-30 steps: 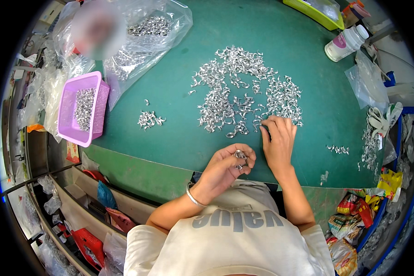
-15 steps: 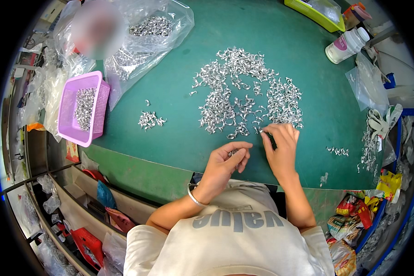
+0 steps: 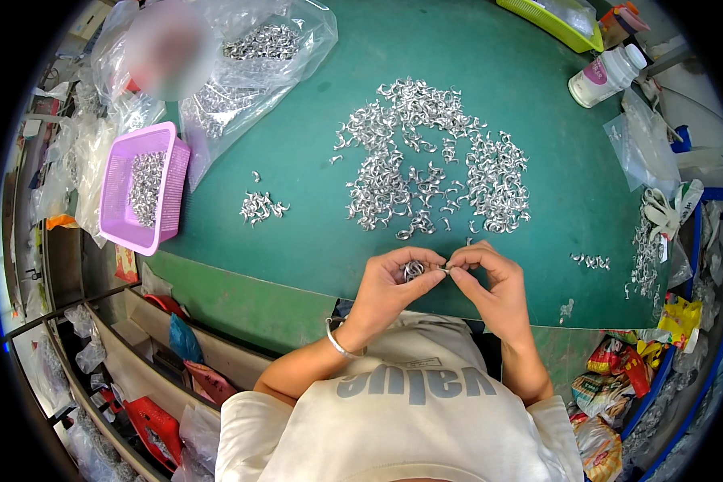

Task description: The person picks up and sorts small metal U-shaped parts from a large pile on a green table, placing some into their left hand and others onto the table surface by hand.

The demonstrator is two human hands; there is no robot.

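Over the near edge of the green table my two hands meet at the fingertips. My left hand [image 3: 395,283] is closed around several small curved metal hooks [image 3: 413,271], which show between thumb and fingers. My right hand [image 3: 490,279] pinches a small metal piece [image 3: 446,269] against the left fingertips; its exact shape is mostly hidden. Just beyond the hands lies a wide ring-like pile of silver hooks [image 3: 377,189]. A smaller heap of them [image 3: 263,207] is off to the left.
A lilac basket [image 3: 169,193] with metal pieces stands at left, beside a clear plastic bag [image 3: 313,56] of more parts. On the right are a short row of hooks [image 3: 590,261], a white bottle [image 3: 606,78] and a pair of pale gloves [image 3: 663,215]. A yellow-green tray [image 3: 550,28] sits at the far edge.
My right hand has come back from the pile's near edge to my left hand, and their fingertips now meet at a small metal piece. More hooks show in my left hand.
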